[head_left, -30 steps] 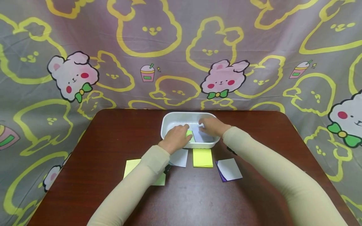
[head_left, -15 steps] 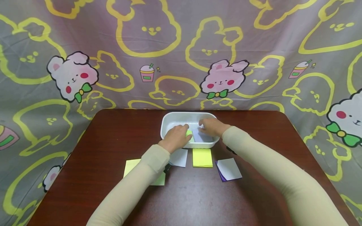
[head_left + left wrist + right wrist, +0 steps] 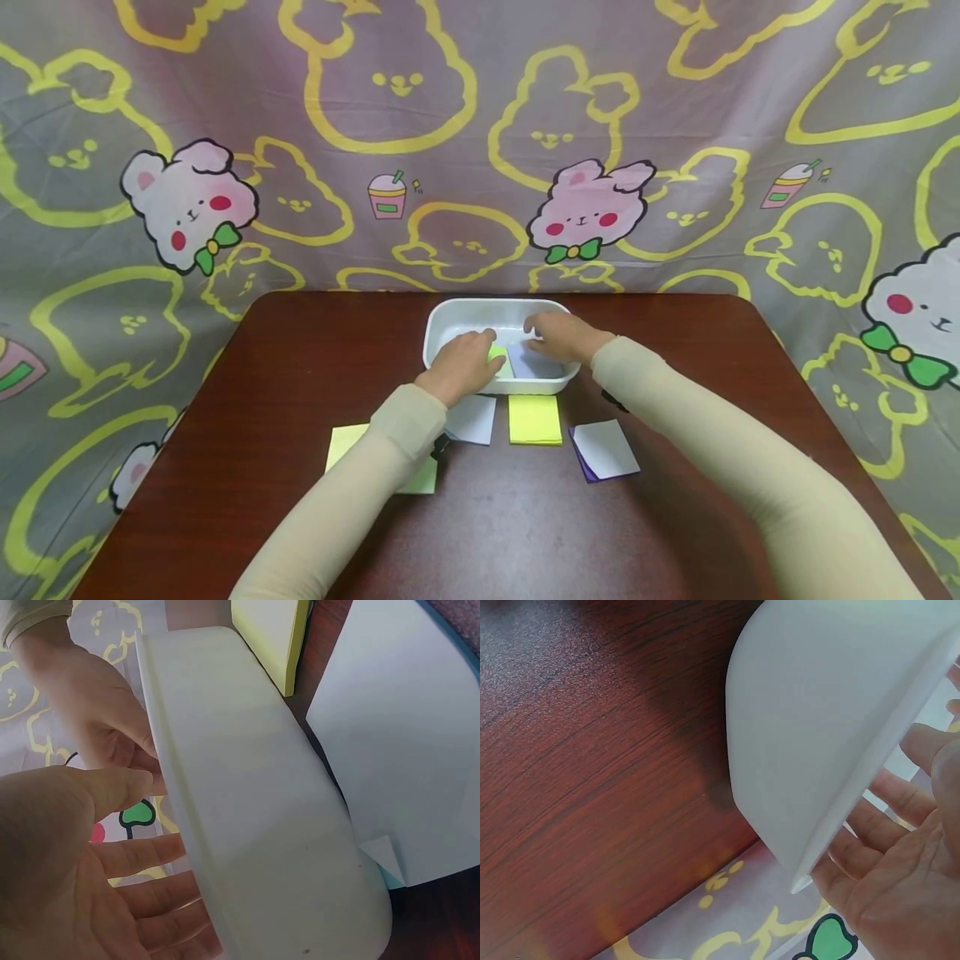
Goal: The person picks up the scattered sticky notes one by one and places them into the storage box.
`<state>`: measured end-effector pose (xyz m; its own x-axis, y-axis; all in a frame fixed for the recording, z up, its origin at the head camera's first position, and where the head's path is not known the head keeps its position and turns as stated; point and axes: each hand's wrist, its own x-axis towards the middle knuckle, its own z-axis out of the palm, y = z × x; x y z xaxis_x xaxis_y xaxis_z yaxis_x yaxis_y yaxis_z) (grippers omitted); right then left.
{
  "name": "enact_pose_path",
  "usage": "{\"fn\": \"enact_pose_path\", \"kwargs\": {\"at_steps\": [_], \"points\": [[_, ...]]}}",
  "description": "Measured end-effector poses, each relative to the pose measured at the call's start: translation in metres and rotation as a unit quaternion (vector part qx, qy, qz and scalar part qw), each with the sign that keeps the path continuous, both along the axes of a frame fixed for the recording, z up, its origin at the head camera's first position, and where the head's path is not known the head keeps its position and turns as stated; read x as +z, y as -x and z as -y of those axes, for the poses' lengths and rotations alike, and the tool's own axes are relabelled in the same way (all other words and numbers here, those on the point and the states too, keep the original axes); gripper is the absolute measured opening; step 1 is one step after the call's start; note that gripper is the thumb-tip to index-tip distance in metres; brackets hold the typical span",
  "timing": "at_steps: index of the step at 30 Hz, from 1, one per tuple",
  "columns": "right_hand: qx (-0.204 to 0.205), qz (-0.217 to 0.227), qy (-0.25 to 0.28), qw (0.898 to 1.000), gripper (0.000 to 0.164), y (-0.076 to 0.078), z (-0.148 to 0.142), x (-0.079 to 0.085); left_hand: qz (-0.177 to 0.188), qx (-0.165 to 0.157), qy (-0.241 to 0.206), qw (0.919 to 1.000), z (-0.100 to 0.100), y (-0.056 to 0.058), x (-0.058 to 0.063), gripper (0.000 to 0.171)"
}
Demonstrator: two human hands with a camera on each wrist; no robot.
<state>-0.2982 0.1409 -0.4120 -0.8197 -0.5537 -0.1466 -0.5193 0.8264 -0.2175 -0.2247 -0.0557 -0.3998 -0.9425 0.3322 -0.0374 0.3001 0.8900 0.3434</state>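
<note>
A white plastic basin [image 3: 525,387] stands toward the back of the table. My left hand [image 3: 460,365] reaches over its front left side, fingers spread and bent slightly, thumb by a yellow-green sticky note pad [image 3: 498,352] lying inside. To the right of that pad lies a pale lilac-white pad [image 3: 528,363]. Over the right end hovers my right hand [image 3: 564,335], its thumb and fingers apart. Both wrist views show relaxed fingers past the rim [image 3: 169,765], partly hidden by the basin wall [image 3: 817,712]; no object shows between them.
In front of the basin are a yellow pad [image 3: 535,419], a white-blue pad [image 3: 474,419] and a white-topped purple pad [image 3: 606,450]. Pale yellow [image 3: 345,442] and light green [image 3: 423,478] pads lie partly under my left forearm. A patterned curtain [image 3: 465,167] hangs behind the table [image 3: 315,350].
Both hands stay almost still over the basin. The whole view shifts very slightly to the left; the pads and basin keep their places.
</note>
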Motion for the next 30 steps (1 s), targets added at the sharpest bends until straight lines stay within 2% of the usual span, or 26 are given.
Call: {"fn": "enact_pose_path", "kwargs": {"at_steps": [8,14,20,30], "points": [[-0.011,0.015,0.016,1.000,0.039,-0.003,-0.002,0.006,-0.004,-0.001,-0.003,1.0000,0.001,0.000,0.000,0.045],[0.010,-0.008,0.037,0.999,0.036,-0.008,-0.001,0.011,-0.008,-0.001,-0.009,0.9999,0.002,-0.001,0.002,0.045],[0.021,-0.012,0.053,0.998,0.035,-0.014,0.000,0.017,-0.004,0.001,-0.012,0.9999,0.003,-0.002,0.004,0.045],[0.035,-0.024,0.075,0.996,0.036,-0.021,0.001,0.017,-0.012,0.000,-0.009,0.9999,0.004,-0.003,0.007,0.045]]}}
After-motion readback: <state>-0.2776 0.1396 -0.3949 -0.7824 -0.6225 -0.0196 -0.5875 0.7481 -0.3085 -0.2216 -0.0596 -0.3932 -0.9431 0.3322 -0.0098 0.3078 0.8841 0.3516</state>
